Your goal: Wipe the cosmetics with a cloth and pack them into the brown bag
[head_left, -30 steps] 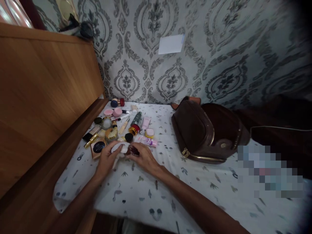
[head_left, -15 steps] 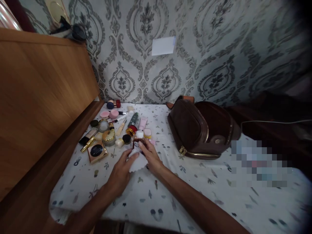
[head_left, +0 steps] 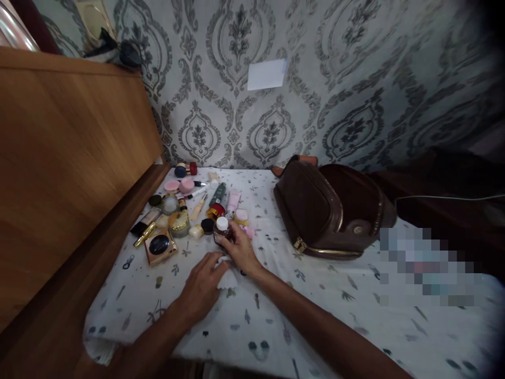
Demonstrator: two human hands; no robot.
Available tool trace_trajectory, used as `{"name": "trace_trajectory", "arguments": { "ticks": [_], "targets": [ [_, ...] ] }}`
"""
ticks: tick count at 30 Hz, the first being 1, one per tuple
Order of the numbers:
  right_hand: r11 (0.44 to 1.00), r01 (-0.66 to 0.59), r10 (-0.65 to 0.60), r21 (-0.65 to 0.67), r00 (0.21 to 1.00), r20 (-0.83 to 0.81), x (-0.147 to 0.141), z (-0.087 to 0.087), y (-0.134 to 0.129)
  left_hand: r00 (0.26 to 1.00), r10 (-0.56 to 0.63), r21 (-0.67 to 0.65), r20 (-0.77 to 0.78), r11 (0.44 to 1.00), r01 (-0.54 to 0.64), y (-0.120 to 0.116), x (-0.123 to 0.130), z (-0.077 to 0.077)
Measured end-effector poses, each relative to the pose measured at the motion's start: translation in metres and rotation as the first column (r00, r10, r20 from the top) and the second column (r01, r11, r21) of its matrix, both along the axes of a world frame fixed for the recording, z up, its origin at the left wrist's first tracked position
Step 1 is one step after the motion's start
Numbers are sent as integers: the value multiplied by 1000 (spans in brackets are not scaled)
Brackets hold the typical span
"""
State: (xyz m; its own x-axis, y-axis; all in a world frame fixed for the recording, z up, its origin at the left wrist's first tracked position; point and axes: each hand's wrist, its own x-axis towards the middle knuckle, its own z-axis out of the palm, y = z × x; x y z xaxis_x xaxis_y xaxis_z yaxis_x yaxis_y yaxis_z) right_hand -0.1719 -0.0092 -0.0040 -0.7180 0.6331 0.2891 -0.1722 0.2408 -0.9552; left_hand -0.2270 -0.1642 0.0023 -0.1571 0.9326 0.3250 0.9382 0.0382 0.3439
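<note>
My right hand [head_left: 242, 250] is closed around a small brown bottle [head_left: 222, 235] with a white cap, held upright at the near edge of the cosmetics. Just below and to the left, my left hand [head_left: 203, 279] pinches a white wipe or cloth [head_left: 228, 277], apart from the bottle. Around the bottle stand a black-lidded jar [head_left: 207, 226], a red and gold jar [head_left: 215, 211], a pink tube [head_left: 233, 201] and a small pot with a pale pink lid [head_left: 241, 215]. A dark green bottle [head_left: 218, 193] lies behind them.
An unzipped brown leather bag [head_left: 315, 210] stands to the right. Farther left are a compact [head_left: 160, 245], a gold tube [head_left: 144, 235] and a gold-lidded jar [head_left: 179, 224]. A wooden cabinet [head_left: 79, 147] borders the printed cloth [head_left: 252, 316] on the left. A pixelated patch covers something at the right.
My left hand has drawn the white cloth down and away from the brown bottle. The bottle now stands more upright in my right hand, and its white cap shows clearly.
</note>
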Motion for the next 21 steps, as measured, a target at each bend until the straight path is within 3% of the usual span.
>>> {"name": "trace_trajectory", "arguments": {
  "ticks": [6, 10, 14, 18, 21],
  "targets": [
    [1000, -4, 5, 20, 1000, -28, 9, -3, 2, 991, 76, 156, 107, 983, -92, -8, -13, 7],
    [994, 62, -61, 95, 998, -8, 26, -1, 3, 963, 243, 284, 117, 921, -267, -12, -38, 28],
    [975, 108, -111, 195, 994, 2, 43, 3, -1, 896, 445, 314, -4, 851, -421, -6, -71, 45],
    [958, 129, -140, 257, 990, 23, 54, 2, -6, 804, 546, 246, -237, 834, -494, 8, -94, 38],
    [948, 134, -152, 287, 988, 39, 58, -3, -9, 786, 550, 230, -281, 834, -502, 15, -100, 24]
  ]
}}
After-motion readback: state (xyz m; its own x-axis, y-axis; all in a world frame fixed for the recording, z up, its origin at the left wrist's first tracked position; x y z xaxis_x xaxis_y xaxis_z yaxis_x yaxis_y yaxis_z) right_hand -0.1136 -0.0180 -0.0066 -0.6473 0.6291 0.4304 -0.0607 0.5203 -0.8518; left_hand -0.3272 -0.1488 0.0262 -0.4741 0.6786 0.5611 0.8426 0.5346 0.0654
